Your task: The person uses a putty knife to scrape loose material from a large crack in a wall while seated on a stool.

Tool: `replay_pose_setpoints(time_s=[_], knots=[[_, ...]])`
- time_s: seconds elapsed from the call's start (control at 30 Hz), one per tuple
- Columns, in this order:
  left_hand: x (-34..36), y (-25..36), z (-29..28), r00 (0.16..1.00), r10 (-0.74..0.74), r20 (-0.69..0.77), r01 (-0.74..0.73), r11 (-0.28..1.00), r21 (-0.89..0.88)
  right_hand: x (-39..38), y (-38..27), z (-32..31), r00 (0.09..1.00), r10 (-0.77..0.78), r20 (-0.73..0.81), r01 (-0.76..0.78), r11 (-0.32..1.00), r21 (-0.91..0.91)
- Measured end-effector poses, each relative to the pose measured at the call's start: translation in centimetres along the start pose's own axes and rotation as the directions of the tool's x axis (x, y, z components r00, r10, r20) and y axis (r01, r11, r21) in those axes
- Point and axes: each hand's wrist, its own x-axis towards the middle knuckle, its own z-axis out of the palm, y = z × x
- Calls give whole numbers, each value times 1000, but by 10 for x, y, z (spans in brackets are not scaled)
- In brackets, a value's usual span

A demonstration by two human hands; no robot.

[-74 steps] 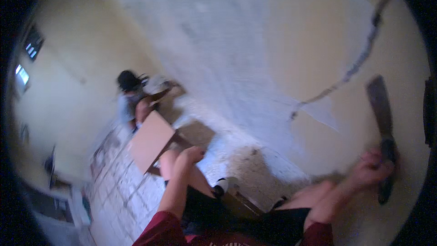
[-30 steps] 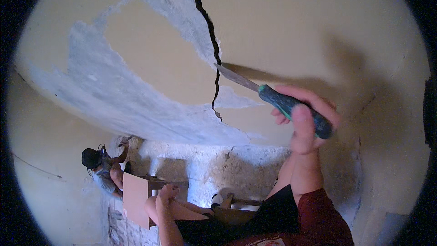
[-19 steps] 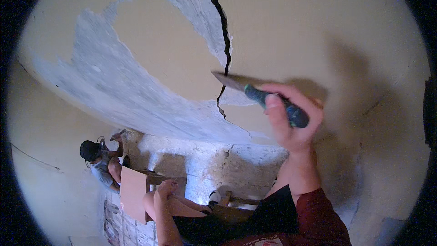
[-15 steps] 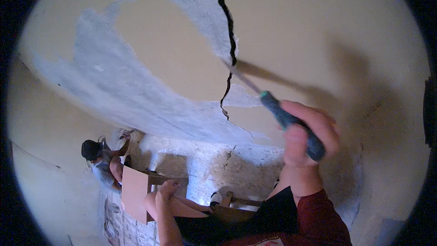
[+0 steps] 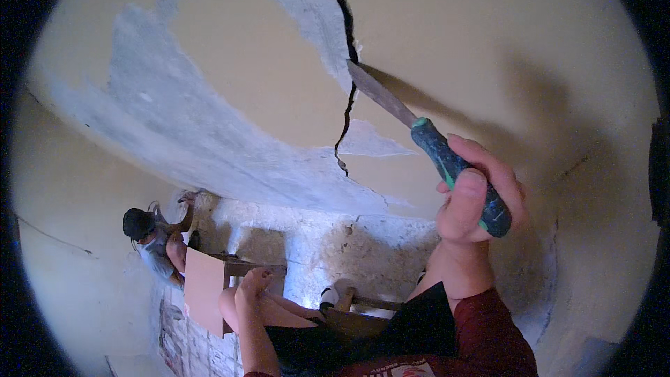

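Right hand (image 5: 474,199) gripping scraper (image 5: 426,143), blade at (seemingly touching) cracked wall (image 5: 488,49)

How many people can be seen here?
2: the camera wearer, whose right hand grips a scraper against the cracked wall, and another person crouched low at left. Others may be out of view.

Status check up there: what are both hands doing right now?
Right hand gripping scraper, blade tip at the wall crack. Left hand empty, resting on knee. Another person crouched below, apart.
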Motion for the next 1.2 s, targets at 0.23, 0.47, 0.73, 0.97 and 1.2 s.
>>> replay_pose_setpoints(time_s=[0.23,0.47,0.73,0.97,1.2], knots=[[-15,5,-7,999,-40,20,41,999,-30,7,-7,0,996,-39,76,37,999,22],[-20,7,-6,999,-53,7,54,997,-52,9,-6,-22,996,-78,45,76,996,39],[-17,8,-2,998,-51,24,52,997,-49,7,4,15,931,214,295,-271,947,170],[-13,10,-5,999,-32,10,32,999,-43,11,-22,-17,977,-169,129,174,984,-31],[-6,12,-4,1000,-27,1,27,999,-39,10,-22,-17,956,-241,169,246,969,-5]])
